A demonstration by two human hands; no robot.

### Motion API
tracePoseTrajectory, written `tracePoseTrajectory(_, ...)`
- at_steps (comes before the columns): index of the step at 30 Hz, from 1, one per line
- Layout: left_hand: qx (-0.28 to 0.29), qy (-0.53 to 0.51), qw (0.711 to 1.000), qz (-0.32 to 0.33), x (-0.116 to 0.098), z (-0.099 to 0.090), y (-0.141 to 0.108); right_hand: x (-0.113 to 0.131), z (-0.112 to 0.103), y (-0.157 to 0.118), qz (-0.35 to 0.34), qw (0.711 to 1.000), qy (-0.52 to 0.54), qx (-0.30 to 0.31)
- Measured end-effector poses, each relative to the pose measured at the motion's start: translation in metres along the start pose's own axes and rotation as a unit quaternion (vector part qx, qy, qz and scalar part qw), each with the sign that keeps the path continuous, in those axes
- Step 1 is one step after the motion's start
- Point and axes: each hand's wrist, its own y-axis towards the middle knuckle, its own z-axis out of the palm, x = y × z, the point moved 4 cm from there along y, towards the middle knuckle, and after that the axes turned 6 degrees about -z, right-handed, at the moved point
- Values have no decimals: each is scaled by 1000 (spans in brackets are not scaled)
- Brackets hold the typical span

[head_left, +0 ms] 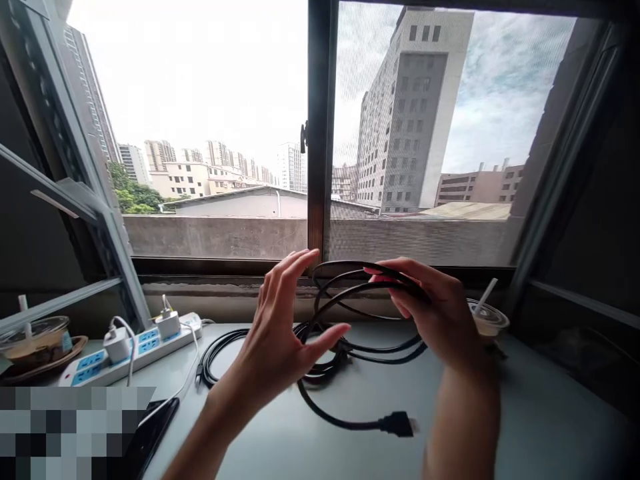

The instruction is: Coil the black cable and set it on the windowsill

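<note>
A black HDMI cable [385, 350] hangs in loose loops above the table, with my right hand [435, 303] closed around its upper right side. One end of it dangles low, with a black plug [400, 425] pointing right. My left hand [280, 333] is at the left side of the loops, thumb and fingers spread wide apart; it grips nothing. Behind my left hand, another coiled black cable [213, 350] lies on the table, partly hidden by the hand and the loops.
On the left lies a white power strip [150, 353] with white chargers [117, 343] plugged in. A black phone-like device [155, 433] is in front of it. Drink cups with straws stand at far left [37, 340] and behind my right wrist [487, 320]. A window [320, 133] rises behind the table.
</note>
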Motion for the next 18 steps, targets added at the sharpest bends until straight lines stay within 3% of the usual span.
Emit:
tracePoseTrajectory(4, 31, -119, 988, -93, 37, 28, 9, 8, -1, -3, -26, 993, 105, -38)
tracePoseTrajectory(7, 34, -228, 960, -158, 48, 31, 12, 8, -1, -1, -19, 991, 108, -74)
tracePoseTrajectory(10, 35, -317, 923, -217, 49, 22, 14, -5, 7, 5, 14, 995, 94, -25)
tracePoseTrajectory(13, 42, -361, 889, -278, 54, 15, 14, -30, 15, 10, 62, 997, 6, 40)
tracePoseTrajectory(15, 4, -364, 880, -304, 57, 10, 12, -43, 21, 12, 83, 993, -47, 67)
tracePoseTrajectory(18, -55, -384, 873, -297, 51, 3, 7, -44, 39, 12, 79, 990, -13, 115)
